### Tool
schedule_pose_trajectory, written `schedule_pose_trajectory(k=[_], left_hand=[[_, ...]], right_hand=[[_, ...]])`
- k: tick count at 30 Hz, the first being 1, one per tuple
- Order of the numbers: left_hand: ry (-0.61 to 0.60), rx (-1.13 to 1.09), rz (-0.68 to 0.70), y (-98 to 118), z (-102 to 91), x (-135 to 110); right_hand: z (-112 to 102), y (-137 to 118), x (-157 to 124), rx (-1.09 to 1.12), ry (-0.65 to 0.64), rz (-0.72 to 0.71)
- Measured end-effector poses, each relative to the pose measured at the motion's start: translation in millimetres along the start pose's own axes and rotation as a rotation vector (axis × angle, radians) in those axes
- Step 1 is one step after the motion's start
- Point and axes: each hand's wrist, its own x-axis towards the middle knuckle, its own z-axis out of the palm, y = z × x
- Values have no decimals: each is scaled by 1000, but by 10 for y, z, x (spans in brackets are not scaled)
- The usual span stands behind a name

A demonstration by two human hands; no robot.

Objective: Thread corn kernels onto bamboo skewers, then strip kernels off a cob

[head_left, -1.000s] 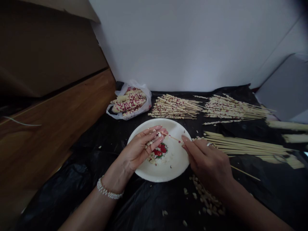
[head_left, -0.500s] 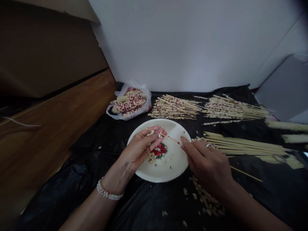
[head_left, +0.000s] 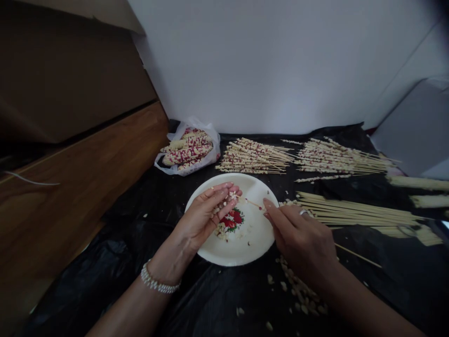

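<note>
Over a white plate (head_left: 206,250) with a red printed pattern, my left hand (head_left: 212,208) is cupped, palm up, around several pale corn kernels (head_left: 220,205). Its fingers curl near the tip of a thin wooden skewer (head_left: 253,204). My right hand (head_left: 298,229) grips that skewer at the plate's right edge, and its tail sticks out behind the wrist. A few kernels, one dark red, sit on the skewer close to my right fingertips. More loose kernels (head_left: 221,231) lie on the plate below my left hand.
Behind the plate, a plastic bag (head_left: 215,135) holds red-and-white corn cobs (head_left: 189,152). Two piles of kernel-threaded skewers (head_left: 254,157) lie to its right. Bare skewers (head_left: 354,210) rest at right. Kernels (head_left: 305,292) are scattered on the black plastic sheet (head_left: 133,262) near my right forearm.
My left fingers have shifted slightly at the skewer's tip, and a little more of the kernels in the palm shows. My right hand has barely moved.
</note>
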Motion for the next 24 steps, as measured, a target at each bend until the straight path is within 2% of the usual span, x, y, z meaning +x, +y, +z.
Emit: schedule_pose_trajectory(k=[13,19,24], left_hand=[[154,-76,-102,39,30,-22],[139,-114,-109,54,54,-37],[208,-176,-108,50,60,-24]], right_hand=[[-23,-32,11,25,2,-4],[-29,-46,16,54,14,-8],[-21,-45,11,51,18,-2]])
